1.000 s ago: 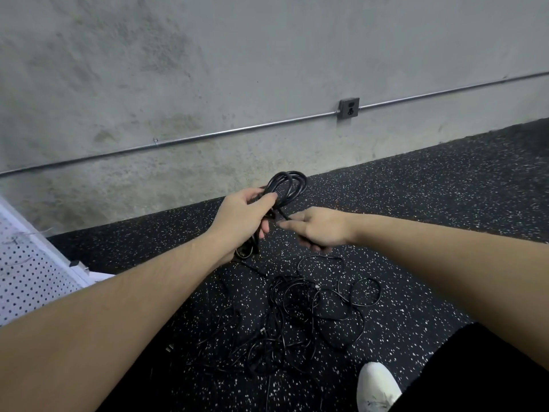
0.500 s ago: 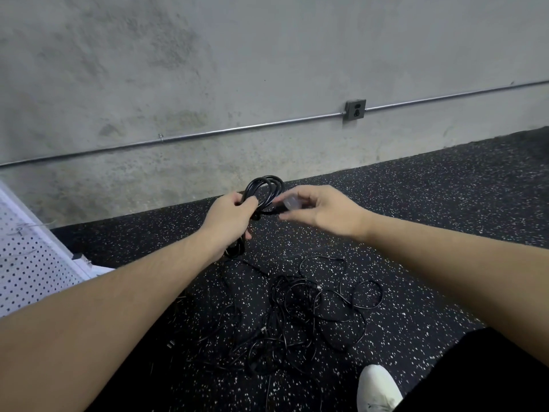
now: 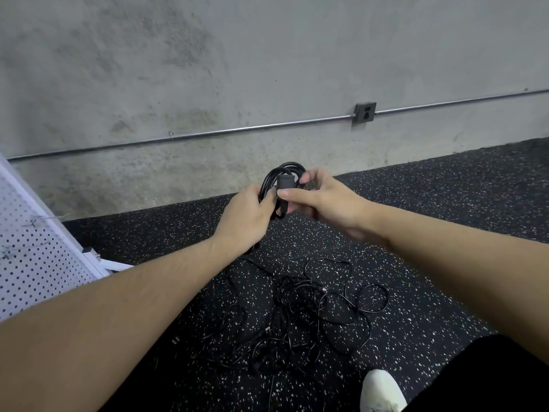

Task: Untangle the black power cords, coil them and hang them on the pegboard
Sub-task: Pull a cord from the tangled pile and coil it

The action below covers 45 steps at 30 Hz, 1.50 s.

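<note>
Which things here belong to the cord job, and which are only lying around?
Belong to the job:
coiled cord, held by left hand and right hand
tangled cords on the floor
pegboard

Only around:
wall outlet
conduit pipe
white shoe

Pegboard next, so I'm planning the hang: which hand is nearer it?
Left. The left hand grips the coiled cord on the pegboard's side; the right hand is farther away.
</note>
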Each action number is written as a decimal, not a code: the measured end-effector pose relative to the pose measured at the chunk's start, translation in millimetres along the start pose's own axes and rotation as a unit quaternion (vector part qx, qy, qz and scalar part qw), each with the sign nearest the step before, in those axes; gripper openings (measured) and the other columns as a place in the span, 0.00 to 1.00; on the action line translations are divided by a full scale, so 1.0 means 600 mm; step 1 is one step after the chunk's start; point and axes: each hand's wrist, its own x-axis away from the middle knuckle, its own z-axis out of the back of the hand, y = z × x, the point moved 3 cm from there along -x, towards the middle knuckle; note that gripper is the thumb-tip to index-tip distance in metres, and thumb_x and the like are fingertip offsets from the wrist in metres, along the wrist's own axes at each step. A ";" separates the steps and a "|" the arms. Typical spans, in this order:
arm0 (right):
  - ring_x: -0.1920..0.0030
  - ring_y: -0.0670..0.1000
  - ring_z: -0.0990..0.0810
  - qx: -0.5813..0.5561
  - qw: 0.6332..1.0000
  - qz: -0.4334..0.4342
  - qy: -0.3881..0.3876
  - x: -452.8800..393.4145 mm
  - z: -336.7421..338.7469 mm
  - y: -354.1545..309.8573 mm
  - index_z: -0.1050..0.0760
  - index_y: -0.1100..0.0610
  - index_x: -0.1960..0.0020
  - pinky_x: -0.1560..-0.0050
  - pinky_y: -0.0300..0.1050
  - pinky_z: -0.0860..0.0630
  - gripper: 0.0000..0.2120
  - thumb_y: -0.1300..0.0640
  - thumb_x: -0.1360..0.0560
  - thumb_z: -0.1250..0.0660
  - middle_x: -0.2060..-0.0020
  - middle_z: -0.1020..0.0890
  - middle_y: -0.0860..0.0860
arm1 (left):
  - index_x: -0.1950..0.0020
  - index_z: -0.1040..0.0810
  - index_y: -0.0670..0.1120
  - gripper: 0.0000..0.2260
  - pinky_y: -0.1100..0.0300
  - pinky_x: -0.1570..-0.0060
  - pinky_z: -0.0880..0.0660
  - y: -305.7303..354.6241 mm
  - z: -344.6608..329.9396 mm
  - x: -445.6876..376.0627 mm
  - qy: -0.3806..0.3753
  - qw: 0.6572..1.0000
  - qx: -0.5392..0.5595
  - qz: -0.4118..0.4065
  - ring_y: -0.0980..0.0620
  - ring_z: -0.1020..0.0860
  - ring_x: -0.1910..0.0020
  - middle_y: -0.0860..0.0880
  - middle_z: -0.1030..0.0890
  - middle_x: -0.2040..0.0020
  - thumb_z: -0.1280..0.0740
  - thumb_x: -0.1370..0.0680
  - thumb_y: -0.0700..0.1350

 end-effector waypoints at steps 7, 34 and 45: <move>0.72 0.42 0.38 -0.036 0.978 -0.188 -0.088 0.007 0.005 0.006 0.22 0.54 0.36 0.54 0.42 0.22 0.18 0.48 0.23 0.28 0.45 0.13 0.52 | 0.49 0.26 0.47 0.14 0.55 0.68 0.35 -0.001 -0.002 0.010 -0.019 0.997 -0.037 -0.063 0.53 0.24 0.66 0.51 0.21 0.62 0.44 0.14 0.54; 0.52 0.57 0.14 -0.136 0.983 -0.046 0.114 -0.014 0.031 0.035 0.20 0.54 0.46 0.52 0.51 0.18 0.11 0.66 0.26 0.30 0.52 0.13 0.56 | 0.40 0.29 0.55 0.23 0.59 0.68 0.22 0.036 -0.037 0.010 -0.145 0.989 0.035 -0.011 0.54 0.20 0.72 0.54 0.17 0.53 0.22 0.28 0.58; 0.53 0.53 0.19 -0.267 0.960 -0.076 -0.025 -0.010 0.046 0.033 0.25 0.59 0.43 0.34 0.56 0.24 0.17 0.58 0.19 0.51 0.54 0.17 0.55 | 0.31 0.27 0.58 0.14 0.48 0.61 0.16 0.028 -0.030 0.007 -0.155 0.977 0.143 0.031 0.41 0.16 0.60 0.48 0.16 0.53 0.35 0.17 0.55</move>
